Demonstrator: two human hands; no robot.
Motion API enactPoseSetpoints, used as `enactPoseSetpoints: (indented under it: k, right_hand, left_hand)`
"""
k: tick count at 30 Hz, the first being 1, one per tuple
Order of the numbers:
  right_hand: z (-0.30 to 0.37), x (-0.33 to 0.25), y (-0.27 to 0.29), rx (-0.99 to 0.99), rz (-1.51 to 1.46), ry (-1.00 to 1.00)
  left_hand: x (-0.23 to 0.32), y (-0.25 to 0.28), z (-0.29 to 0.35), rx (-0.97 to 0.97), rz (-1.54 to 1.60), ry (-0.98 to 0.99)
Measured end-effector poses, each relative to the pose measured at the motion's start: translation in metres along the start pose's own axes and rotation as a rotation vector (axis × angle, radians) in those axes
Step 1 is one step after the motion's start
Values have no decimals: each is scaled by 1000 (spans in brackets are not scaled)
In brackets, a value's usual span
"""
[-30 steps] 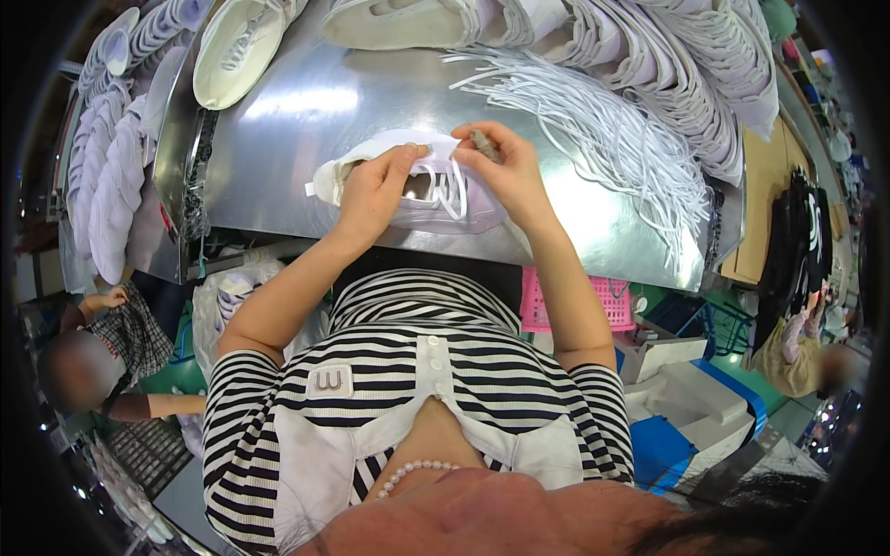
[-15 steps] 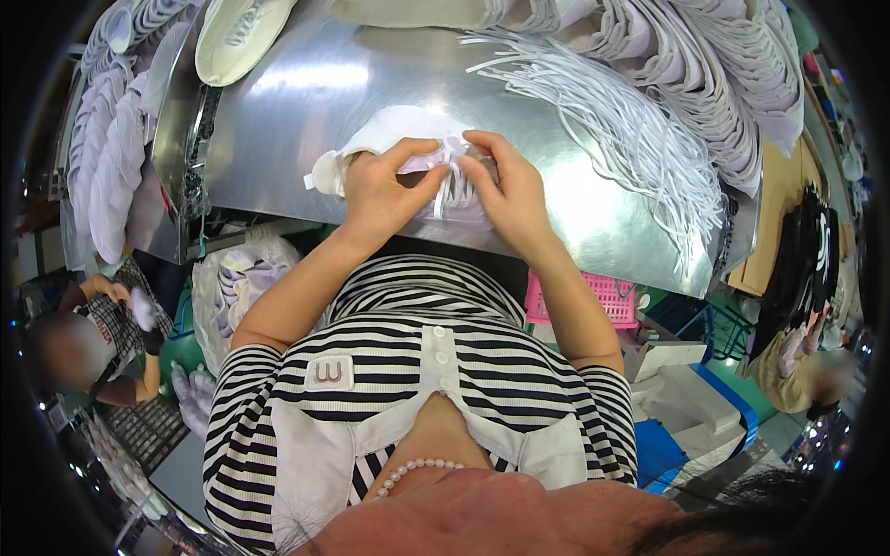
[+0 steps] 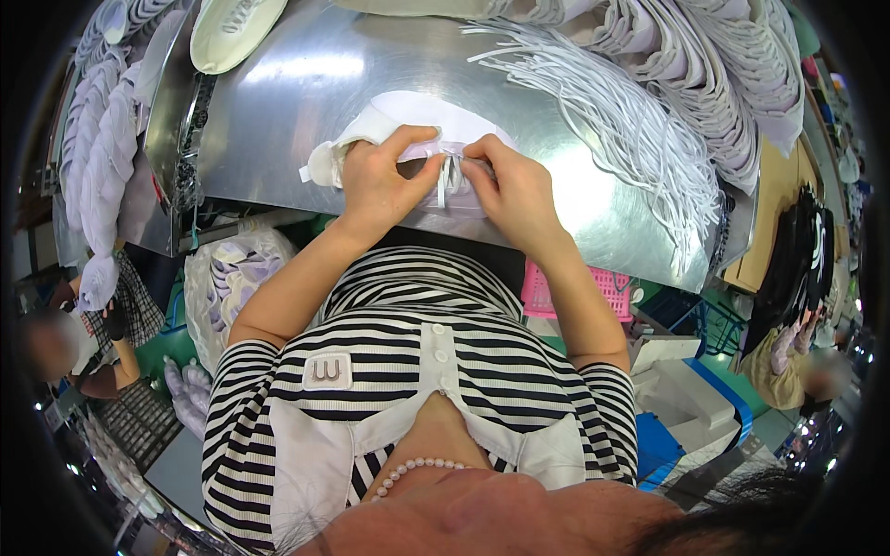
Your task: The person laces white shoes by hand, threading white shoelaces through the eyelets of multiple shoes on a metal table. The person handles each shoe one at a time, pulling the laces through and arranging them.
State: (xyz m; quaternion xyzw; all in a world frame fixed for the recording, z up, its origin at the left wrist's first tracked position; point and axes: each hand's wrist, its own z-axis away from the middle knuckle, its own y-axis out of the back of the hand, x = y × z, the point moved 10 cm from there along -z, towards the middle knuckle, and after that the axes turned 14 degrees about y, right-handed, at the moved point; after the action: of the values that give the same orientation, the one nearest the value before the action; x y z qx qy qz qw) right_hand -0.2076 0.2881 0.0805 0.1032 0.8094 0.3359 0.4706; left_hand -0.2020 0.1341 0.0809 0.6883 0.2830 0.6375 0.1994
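A white shoe upper [image 3: 436, 109] lies on the metal tabletop in front of me, its heel end toward the left. My left hand [image 3: 382, 181] grips the upper near its opening, the other fingers hidden behind the material. Thumb and forefinger are curved around a dark gap, their tips at the lacing. A white shoelace [image 3: 441, 190] runs through the upper's front, and a loose length hangs toward me. My right hand [image 3: 514, 190] pinches at the right end of the lacing, thumb against forefinger; the lace seems to be between them, partly covered by the fingers.
Many loose white laces [image 3: 616, 125] spread along the table's right side. Stacked white uppers [image 3: 681, 69] line the back right, more [image 3: 88, 157] hang at left. A cream shoe-shaped piece [image 3: 232, 32] lies back left. Below are a pink basket [image 3: 593, 292] and a plastic bag [image 3: 232, 278].
The upper's far side now shows more above my fingers. My right hand has shifted slightly right along the lacing. At far left, a co-worker's hands have moved up to the hanging stack.
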Motion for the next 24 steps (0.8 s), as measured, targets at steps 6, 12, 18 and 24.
enactPoseSetpoints:
  k: [6,12,18,24]
  right_hand:
    - [-17,-20,-9,-234,214,209]
    - [-28,-13,-39,-159,370,219]
    - [-4,25,25,6,131,-79]
    - [17,25,12,299,238,10]
  left_hand:
    - [-6,-6,4,-51,142,2]
    - [-8,-18,1,-80,158,76]
    - [-27,-24,-14,-184,374,166]
    - [-7,-16,-16,-76,75,25]
